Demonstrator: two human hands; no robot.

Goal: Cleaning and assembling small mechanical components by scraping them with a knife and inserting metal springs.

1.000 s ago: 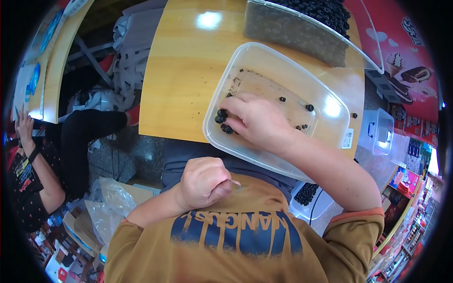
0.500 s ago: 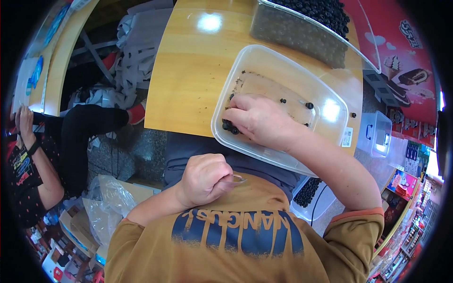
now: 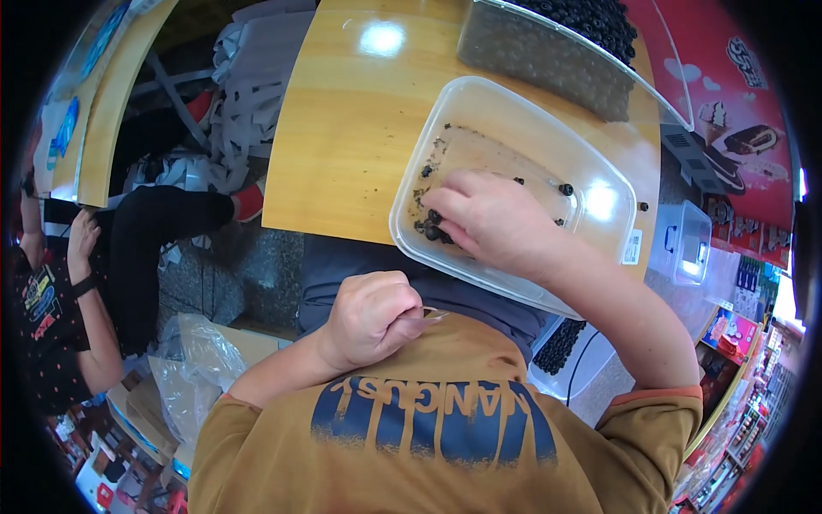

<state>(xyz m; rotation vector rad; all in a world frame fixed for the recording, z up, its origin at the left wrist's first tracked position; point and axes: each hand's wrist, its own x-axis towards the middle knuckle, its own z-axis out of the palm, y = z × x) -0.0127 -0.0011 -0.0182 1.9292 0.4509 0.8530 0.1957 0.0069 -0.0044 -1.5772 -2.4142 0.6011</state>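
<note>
My right hand [image 3: 495,221] reaches down into a shallow clear plastic tub [image 3: 497,291], its thumb and fingers closed around small black round pieces [image 3: 435,219] near the tub's left end. Part of what the fingertips hold is hidden. A few more black pieces and dark crumbs lie on the tub's bottom, one black piece [image 3: 566,189] toward its right side. In front of my body, my left hand [image 3: 375,317] is closed in a fist. A thin, see-through thing [image 3: 435,314] sticks out past its thumb; its kind cannot be made out.
The tub rests on a wooden table [image 3: 342,146], overhanging its near edge. A larger clear bin [image 3: 548,77] heaped with black pieces stands behind it. Below, at right, is a container of black pieces [image 3: 561,347]. Another person [image 3: 77,308] sits at left.
The tub has shifted slightly right, along with my right hand, whose fingers have drawn back a little from the left end. My left hand stays almost still. The other person's hands have lowered.
</note>
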